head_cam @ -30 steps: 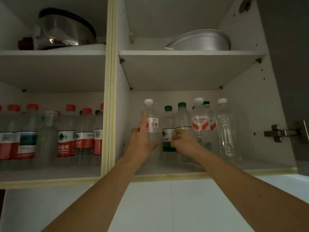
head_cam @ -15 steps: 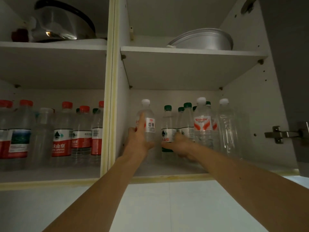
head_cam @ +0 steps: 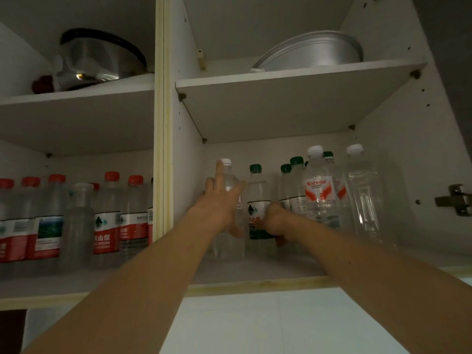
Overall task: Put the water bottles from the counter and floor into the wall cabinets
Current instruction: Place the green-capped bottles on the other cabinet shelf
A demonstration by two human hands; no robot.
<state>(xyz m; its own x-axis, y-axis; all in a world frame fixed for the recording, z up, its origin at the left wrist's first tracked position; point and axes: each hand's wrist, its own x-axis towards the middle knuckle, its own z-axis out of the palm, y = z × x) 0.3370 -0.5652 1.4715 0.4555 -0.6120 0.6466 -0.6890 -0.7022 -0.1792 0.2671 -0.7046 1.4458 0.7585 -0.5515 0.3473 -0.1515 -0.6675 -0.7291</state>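
Both my arms reach up into the right wall cabinet's lower shelf [head_cam: 255,270]. My left hand [head_cam: 219,208] wraps a white-capped clear bottle [head_cam: 228,180] standing at the shelf's left, index finger pointing up along it. My right hand [head_cam: 274,221] grips the lower part of a green-capped bottle [head_cam: 256,195] just to its right. Further right stand more green-capped bottles [head_cam: 296,182], a white-capped bottle with a red label [head_cam: 318,190] and a tall clear bottle [head_cam: 362,198]. The left cabinet's shelf holds several red-capped bottles [head_cam: 108,215].
A steel pot with a dark rim [head_cam: 102,60] sits on the upper left shelf and a metal basin [head_cam: 314,51] on the upper right. The open door's hinge [head_cam: 453,200] juts out at the right. White wall tiles [head_cam: 255,323] lie below the cabinets.
Both hands have pushed their bottles deeper onto the shelf; the white-capped bottle now stands further back, near the left wall, and the view has tilted slightly.
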